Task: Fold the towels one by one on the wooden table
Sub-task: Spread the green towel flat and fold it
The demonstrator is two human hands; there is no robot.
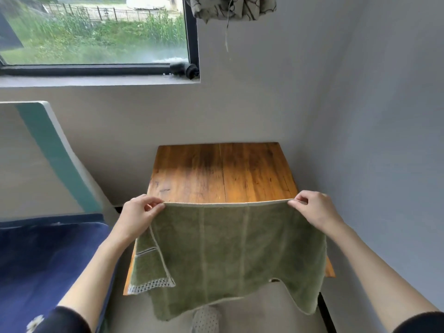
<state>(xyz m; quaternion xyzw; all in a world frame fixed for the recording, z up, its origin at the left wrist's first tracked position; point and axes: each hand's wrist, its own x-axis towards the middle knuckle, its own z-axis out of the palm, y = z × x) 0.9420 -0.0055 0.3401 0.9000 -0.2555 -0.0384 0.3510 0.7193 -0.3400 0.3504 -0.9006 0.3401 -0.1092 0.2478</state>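
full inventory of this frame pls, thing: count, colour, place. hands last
towel: 1, green with pale stripes, held up by its top edge over the near end of the table, lower part hanging
wooden table: 1, orange-brown, centre, in the corner of the walls
window: 1, dark frame, top left, grass and a fence outside
curtain: 1, grey patterned, bunched at top, right of the window
dark object: 1, black, on the sill at the window's right corner; cannot tell what it is
blue fabric: 1, dark blue, lower left
left hand: 1, pinches the towel's top left corner
right hand: 1, pinches the towel's top right corner
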